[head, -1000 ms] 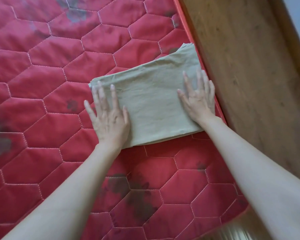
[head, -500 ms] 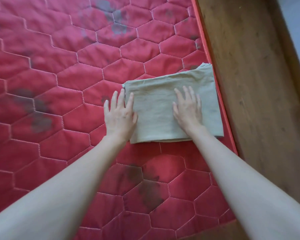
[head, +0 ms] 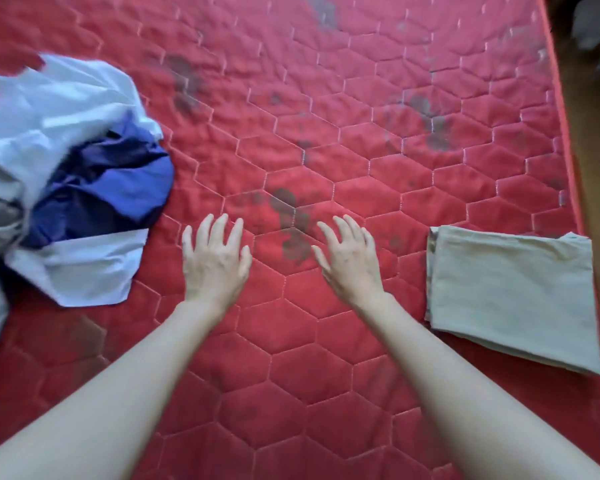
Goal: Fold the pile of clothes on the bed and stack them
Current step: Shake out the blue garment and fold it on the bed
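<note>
Red quilted mattress [head: 361,150]: folded beige cloth [head: 510,299] at right edge, unfolded white-and-blue clothes pile [head: 66,188] at left. Left hand [head: 213,265] and right hand [head: 349,263] between them, fingers spread, holding nothing.

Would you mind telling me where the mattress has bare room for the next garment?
Free: the wide strip between the pile and the folded cloth, beyond both hands. Crowded: the left side under the pile; the cloth sits at the right edge.

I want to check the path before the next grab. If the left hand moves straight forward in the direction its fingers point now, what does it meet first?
Likely only the bare red mattress. The left hand points up the frame, while the unfolded pile lies off to its left.
</note>
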`<state>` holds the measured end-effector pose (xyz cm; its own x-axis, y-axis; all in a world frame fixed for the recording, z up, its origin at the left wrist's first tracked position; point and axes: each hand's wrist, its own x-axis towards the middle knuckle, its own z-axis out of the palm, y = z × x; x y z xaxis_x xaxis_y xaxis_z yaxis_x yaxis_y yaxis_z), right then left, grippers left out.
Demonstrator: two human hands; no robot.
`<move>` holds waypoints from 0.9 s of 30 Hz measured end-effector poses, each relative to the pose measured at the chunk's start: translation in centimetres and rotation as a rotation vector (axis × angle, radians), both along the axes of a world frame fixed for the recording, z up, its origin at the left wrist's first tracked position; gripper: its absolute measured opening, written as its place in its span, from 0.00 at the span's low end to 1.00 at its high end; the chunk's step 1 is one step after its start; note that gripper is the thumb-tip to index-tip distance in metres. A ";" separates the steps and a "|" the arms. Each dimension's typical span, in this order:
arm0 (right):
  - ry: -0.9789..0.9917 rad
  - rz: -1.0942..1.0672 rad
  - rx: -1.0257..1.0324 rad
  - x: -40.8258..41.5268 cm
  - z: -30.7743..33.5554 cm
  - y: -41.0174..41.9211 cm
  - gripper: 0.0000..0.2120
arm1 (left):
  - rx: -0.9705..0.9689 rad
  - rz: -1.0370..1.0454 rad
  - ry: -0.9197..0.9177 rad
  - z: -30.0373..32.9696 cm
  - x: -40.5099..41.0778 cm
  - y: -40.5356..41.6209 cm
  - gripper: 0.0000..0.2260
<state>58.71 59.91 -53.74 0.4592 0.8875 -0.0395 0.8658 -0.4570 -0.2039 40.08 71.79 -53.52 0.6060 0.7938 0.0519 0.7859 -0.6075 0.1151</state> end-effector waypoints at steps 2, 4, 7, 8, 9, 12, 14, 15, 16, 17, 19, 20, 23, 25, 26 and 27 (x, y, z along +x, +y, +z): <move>0.004 0.039 -0.009 -4.1 -0.5 3.5 0.24 | -0.007 0.040 0.009 -0.2 -4.2 3.0 0.24; 0.007 0.082 -0.013 -8.2 -1.0 7.2 0.24 | -0.001 0.081 0.009 -0.5 -8.2 6.0 0.24; 0.008 0.111 0.000 -13.9 -1.5 12.8 0.24 | 0.034 0.095 0.015 -0.8 -13.5 10.5 0.24; 0.019 0.111 0.011 -15.6 -1.5 14.7 0.25 | 0.054 0.080 0.022 -1.0 -15.1 12.1 0.23; 0.035 0.112 0.015 -17.1 -1.6 16.5 0.26 | 0.064 0.065 0.032 -1.3 -16.5 13.6 0.24; 0.070 0.118 0.021 -20.6 -2.5 21.4 0.28 | 0.060 0.044 0.039 -2.0 -19.3 18.0 0.30; 0.074 0.139 0.023 -22.1 -3.4 24.1 0.29 | 0.050 0.013 0.030 -2.7 -20.1 20.2 0.31; 0.067 0.152 0.026 -22.6 -3.9 25.2 0.30 | 0.047 -0.010 0.034 -3.2 -20.2 21.1 0.32; 0.058 0.168 0.037 -23.0 -4.3 26.1 0.31 | 0.043 -0.029 0.041 -3.7 -20.3 21.9 0.33; 0.055 0.182 0.043 -23.4 -4.7 27.0 0.30 | 0.037 -0.038 0.053 -4.2 -20.3 22.6 0.34; 0.079 0.191 0.020 -23.7 -5.1 28.3 0.24 | 0.044 -0.058 0.050 -4.8 -20.0 23.6 0.28; 0.099 0.166 -0.005 -23.7 -5.2 28.8 0.18 | 0.080 -0.077 0.018 -5.0 -19.7 24.0 0.20; 0.116 0.040 -0.018 -22.9 -5.0 29.5 0.11 | 0.121 -0.060 -0.116 -4.4 -18.6 24.5 0.03; 0.177 -0.033 0.064 -21.9 -3.5 29.2 0.11 | 0.066 -0.037 -0.182 -3.4 -17.8 24.0 0.05; 0.221 -0.048 0.135 -21.2 -2.4 28.9 0.11 | 0.027 -0.040 -0.232 -2.6 -17.2 23.6 0.07; 0.259 -0.051 0.212 -20.5 -1.1 28.5 0.11 | -0.031 -0.036 -0.295 -1.4 -16.6 23.2 0.10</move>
